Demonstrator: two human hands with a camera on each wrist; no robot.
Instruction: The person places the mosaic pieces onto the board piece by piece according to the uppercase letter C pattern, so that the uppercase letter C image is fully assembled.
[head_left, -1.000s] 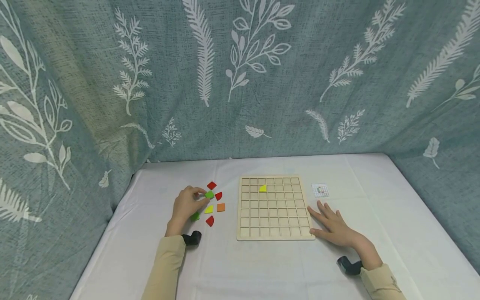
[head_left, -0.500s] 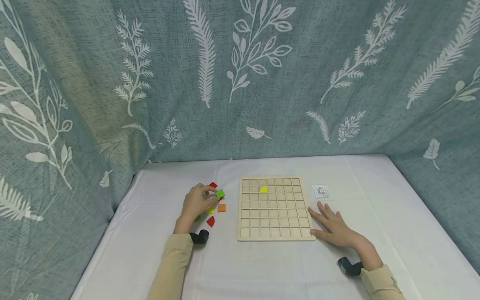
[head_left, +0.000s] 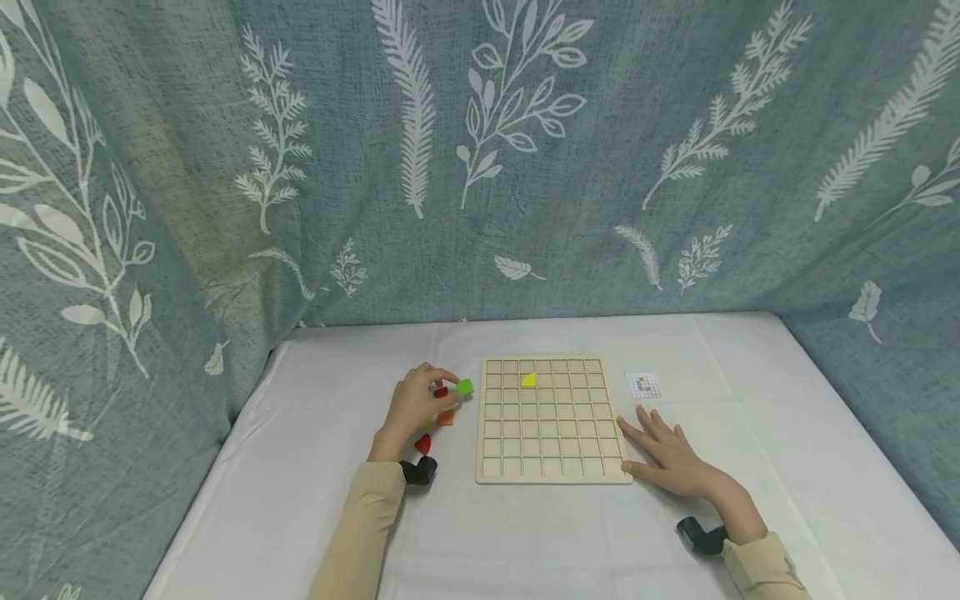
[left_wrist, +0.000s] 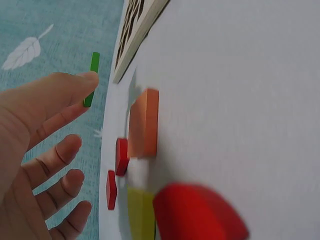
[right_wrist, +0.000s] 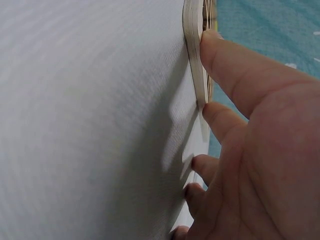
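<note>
Left hand (head_left: 415, 406): left of centre, head view; thumb and one fingertip pinch a small flat green tile (head_left: 465, 387), other fingers loosely bent.
Loose pieces: by that hand, a red fan-shaped piece (head_left: 423, 445) and a flat orange square (head_left: 446, 419); a low hand could sweep them out of place.
Green tile: just left of the board, looks lifted; small pinch, so a slip or twist could drop it or skew it.
Board: pale wooden grid board (head_left: 532, 428), lower centre; raised dividers could catch a tilted tile.
Yellow piece: flat yellow round-edged piece (head_left: 528, 380), upper part of grid; a brushing fingertip could knock it loose.
Card: small white printed card (head_left: 643, 385), right of board; a nudge could shift it.
Right hand (head_left: 663, 454): right of centre, fingers spread, grasping nothing; thumb and one fingertip touch board's edge; pushing could slide it.
</note>
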